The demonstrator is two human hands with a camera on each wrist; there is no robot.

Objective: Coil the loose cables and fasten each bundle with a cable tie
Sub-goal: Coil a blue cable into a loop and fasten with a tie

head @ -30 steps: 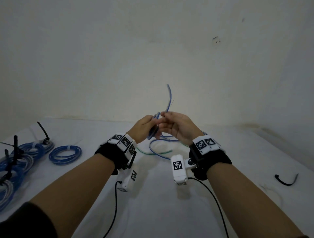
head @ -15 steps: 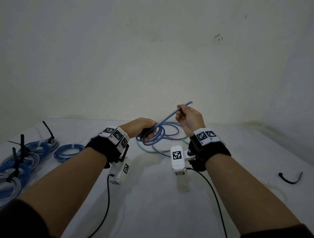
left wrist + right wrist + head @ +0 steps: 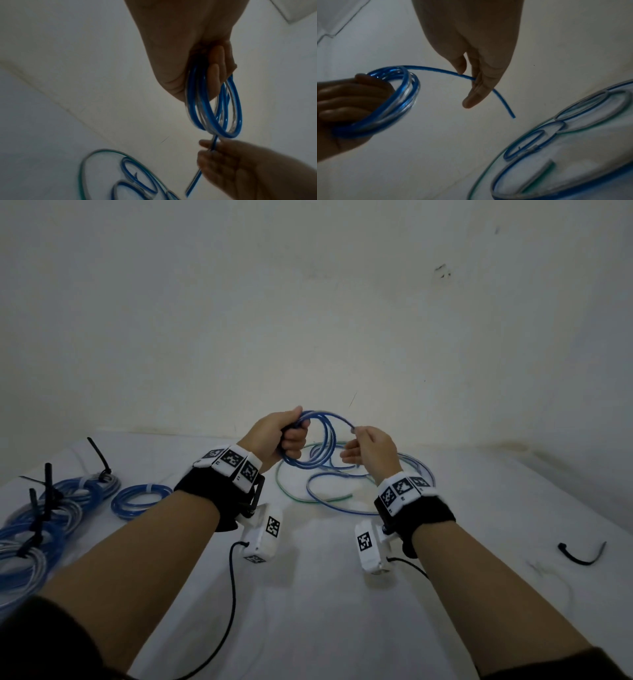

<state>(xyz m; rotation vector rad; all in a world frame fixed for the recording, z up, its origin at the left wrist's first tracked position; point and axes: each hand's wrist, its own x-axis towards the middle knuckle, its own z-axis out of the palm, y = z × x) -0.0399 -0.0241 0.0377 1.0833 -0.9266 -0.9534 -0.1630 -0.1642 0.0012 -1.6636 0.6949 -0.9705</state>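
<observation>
My left hand (image 3: 286, 433) grips a small coil of blue cable (image 3: 320, 445) held up above the white table (image 3: 325, 594); its fingers curl through the loops (image 3: 221, 108). My right hand (image 3: 368, 445) pinches the cable's free tail (image 3: 465, 76) between thumb and forefinger, a short way right of the coil (image 3: 399, 97). The tail's cut end (image 3: 513, 117) hangs past the fingers. Loose blue and green cables (image 3: 329, 494) lie on the table under both hands.
Several tied blue cable bundles (image 3: 41, 515) with black ties sticking up lie at the left edge. A smaller blue coil (image 3: 140, 499) sits beside them. A lone black cable tie (image 3: 580, 556) lies at the right. A pale wall (image 3: 308, 320) stands behind the table.
The straight length stretched between my hands has been wound into the coil. My left hand rose with the coil and my right hand came down beside it, holding only a short tail.
</observation>
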